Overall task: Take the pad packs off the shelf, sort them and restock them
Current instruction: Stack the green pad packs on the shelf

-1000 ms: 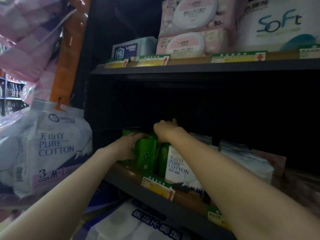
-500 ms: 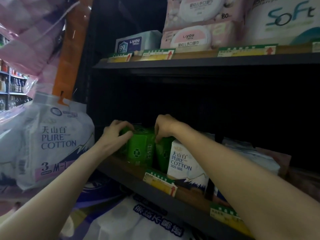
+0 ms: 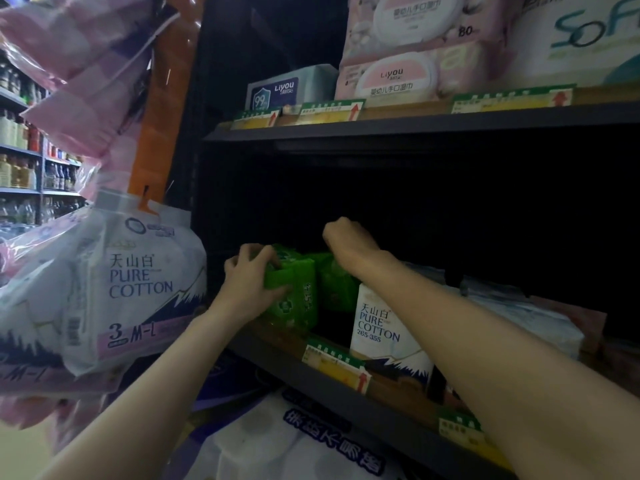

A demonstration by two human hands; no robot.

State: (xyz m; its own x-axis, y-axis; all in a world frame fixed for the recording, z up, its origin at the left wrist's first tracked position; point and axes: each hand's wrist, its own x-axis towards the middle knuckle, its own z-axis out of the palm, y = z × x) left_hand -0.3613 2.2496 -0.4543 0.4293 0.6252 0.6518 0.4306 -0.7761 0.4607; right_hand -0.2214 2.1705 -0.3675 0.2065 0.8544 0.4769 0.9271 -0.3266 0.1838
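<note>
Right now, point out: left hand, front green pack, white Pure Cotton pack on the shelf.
left hand point(image 3: 247, 289): head view, back of the hand.
front green pack point(image 3: 299, 299): head view, its front face.
white Pure Cotton pack point(image 3: 379, 337): head view, printed front below the lettering.

Dark open room above the green packs point(image 3: 298, 292); white pack point(image 3: 384, 337) crowds their right side.

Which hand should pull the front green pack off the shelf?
Probably the left hand: its fingers and thumb curl round the front green plastic pad pack at the shelf edge. The right hand is curled farther back, above the rear green pack.
</note>
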